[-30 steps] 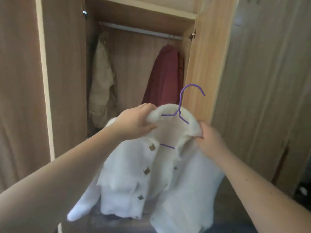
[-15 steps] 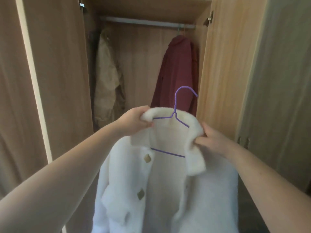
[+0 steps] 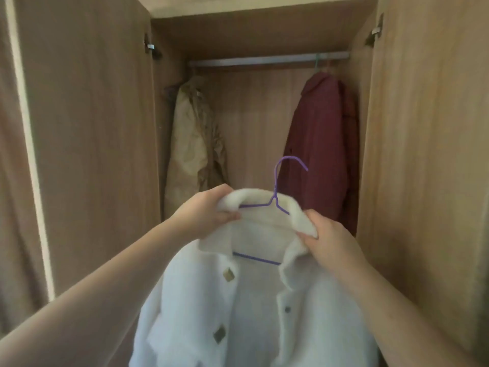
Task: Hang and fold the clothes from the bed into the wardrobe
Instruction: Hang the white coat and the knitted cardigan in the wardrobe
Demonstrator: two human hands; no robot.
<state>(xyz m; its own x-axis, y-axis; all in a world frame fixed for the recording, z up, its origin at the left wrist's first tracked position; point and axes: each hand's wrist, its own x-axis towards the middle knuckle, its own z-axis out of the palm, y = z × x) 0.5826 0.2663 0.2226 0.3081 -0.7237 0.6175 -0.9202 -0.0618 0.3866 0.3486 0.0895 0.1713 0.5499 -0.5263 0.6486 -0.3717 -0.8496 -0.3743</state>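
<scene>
- Your left hand [image 3: 209,210] grips the left side of the collar of the white fleece jacket [image 3: 251,313], with the fingers curled over the top edge and the thumb underneath.
- Your right hand [image 3: 330,239] pinches the right collar flap, its fingers closed on the fabric. Both grips are the same as a second ago.
- The jacket hangs on the purple wire hanger [image 3: 275,193], front open and buttons undone. The hook stands free above the collar, and neither hand is on the wire.
- Changed: you have closed on the wardrobe [image 3: 92,128]. A second ago the opening sat off to the left of the view. Now you face it squarely, with both doors flanking you.
- Changed: the rail [image 3: 264,60] now shows across its whole width.
- Changed: the jacket sits higher and more central, held up between the beige coat [image 3: 195,139] on the left and the maroon coat [image 3: 320,144] on the right.
- The hook is still well below the rail and overlaps the maroon coat in view. It has not been hung yet.
- Judgement: the carry is done, and the lift and hook-on come next.
- The bare stretch of rail between the two coats looks the likely spot.
- Risk: you hold only fleece, so the hanger could tip or slip out of a shoulder as you raise it.
</scene>
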